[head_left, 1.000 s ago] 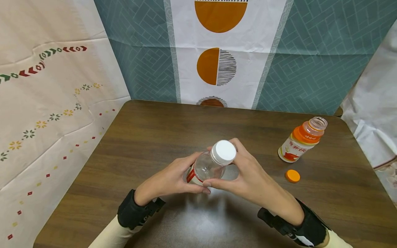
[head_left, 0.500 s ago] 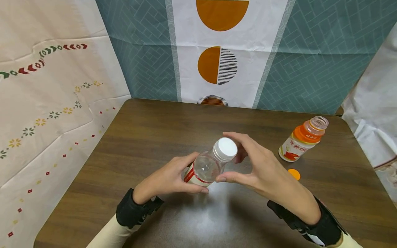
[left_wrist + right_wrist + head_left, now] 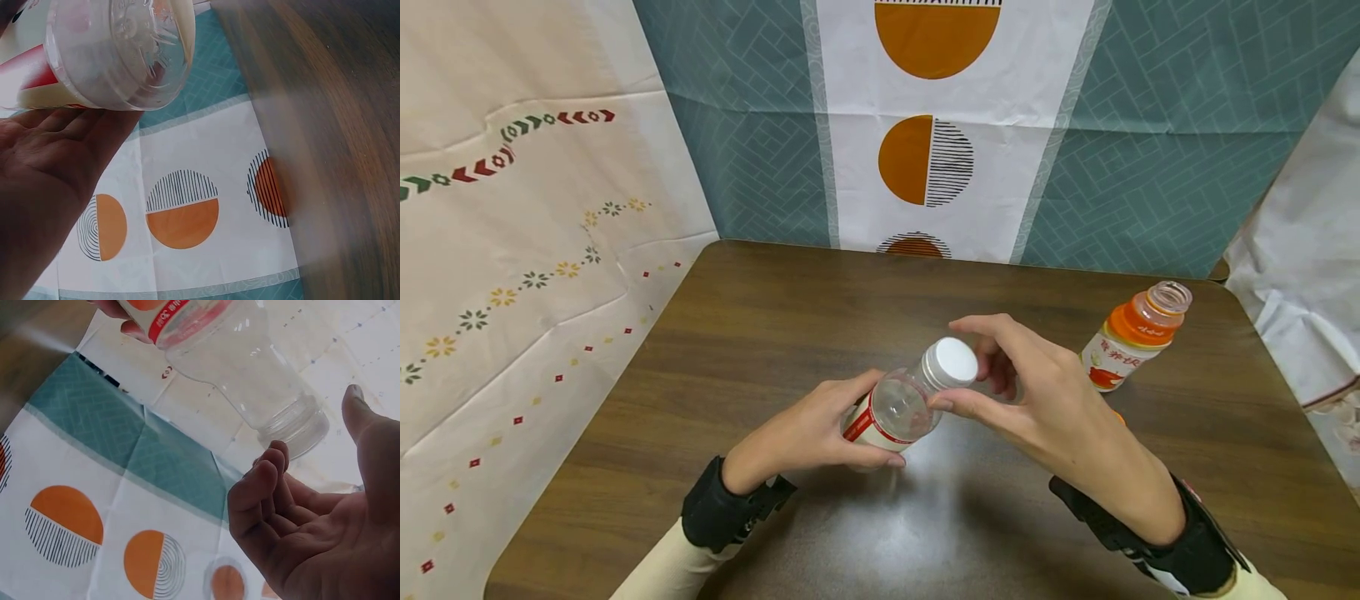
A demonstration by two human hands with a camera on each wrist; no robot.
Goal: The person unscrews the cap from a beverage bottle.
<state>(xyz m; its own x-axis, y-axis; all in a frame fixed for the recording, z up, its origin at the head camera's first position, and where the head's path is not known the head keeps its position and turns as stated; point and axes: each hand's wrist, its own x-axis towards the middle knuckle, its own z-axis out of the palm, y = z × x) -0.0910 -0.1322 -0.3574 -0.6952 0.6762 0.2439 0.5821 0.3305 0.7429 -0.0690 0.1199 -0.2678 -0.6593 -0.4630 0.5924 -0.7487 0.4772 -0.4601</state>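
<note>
My left hand (image 3: 816,427) grips a clear plastic bottle (image 3: 901,406) around its cream-and-red label, thumb on the near side. The bottle is tilted, its white cap (image 3: 956,362) facing up and right. Around that cap my right hand (image 3: 1048,396) is spread, thumb tip at the cap's lower edge and bent fingers on its far side. From the right wrist, the fingers (image 3: 259,487) show close below the neck end, while the thumb (image 3: 357,419) stands apart from it. The left wrist view shows the bottle's base (image 3: 140,56) above the palm.
A second bottle (image 3: 1138,333), with an orange-and-white label and an uncapped mouth, stands at the right on the wooden table (image 3: 790,317). Just a sliver of an orange cap (image 3: 1121,418) shows beside my right hand. Patterned cloths (image 3: 760,142) hang behind and at the sides.
My right hand has let go of the bottle's body, moved right and up, and come round the white cap. The left hand keeps its hold. The right hand now mostly covers the orange cap.
</note>
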